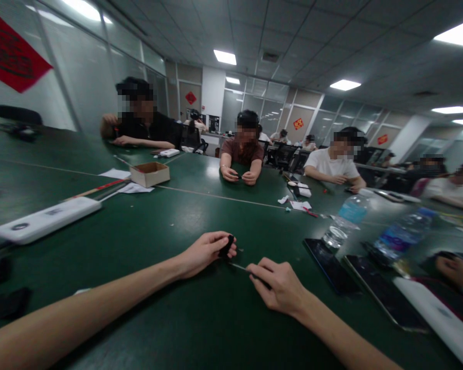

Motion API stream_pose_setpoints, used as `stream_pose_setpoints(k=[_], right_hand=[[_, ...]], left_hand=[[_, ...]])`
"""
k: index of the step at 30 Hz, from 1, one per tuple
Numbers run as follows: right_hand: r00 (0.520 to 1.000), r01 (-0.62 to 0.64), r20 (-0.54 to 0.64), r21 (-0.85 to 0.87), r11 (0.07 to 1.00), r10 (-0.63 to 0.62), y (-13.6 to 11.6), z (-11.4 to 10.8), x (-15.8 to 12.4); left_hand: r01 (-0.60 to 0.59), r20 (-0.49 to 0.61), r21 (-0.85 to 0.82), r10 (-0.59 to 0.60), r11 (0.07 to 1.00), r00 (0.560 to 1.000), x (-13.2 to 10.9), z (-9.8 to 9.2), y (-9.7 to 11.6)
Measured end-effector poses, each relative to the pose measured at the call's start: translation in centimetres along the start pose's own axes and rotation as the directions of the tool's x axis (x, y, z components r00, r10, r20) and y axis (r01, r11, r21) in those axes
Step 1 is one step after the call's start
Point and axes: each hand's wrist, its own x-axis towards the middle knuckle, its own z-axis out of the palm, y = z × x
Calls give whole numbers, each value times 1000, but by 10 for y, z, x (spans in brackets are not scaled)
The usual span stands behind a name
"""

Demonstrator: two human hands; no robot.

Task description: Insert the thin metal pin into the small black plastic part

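My left hand (209,251) is closed around a small black piece (226,246), pinched between thumb and fingers just above the green table (185,303). What kind of part it is, I cannot make out. To its right, my right hand (280,282) grips what looks like a small screwdriver (239,266) with a thin metal shaft and dark handle. The shaft points left toward the black piece, and its tip appears slightly below it and apart from it. My fingers hide most of the handle.
At left lie a long white device (48,220) and an open cardboard box (150,174). Dark phones (332,264) and water bottles (343,221) stand at right, near another white device (435,313). Co-workers (241,149) sit across the table; another person's hand (457,272) shows at far right.
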Motion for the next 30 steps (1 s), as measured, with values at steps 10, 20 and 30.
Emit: stream_pose_setpoints(k=[10, 20, 30], right_hand=[[929, -278, -194, 204, 939, 317, -1, 0, 9], [886, -398, -126, 287, 872, 446, 2, 7, 15], [884, -415, -75, 325, 850, 461, -36, 36, 61]], left_hand=[[-173, -262, -136, 133, 976, 956, 7, -10, -6], [-131, -159, -264, 90, 956, 983, 6, -13, -4], [-116, -115, -249, 89, 962, 989, 6, -12, -4]])
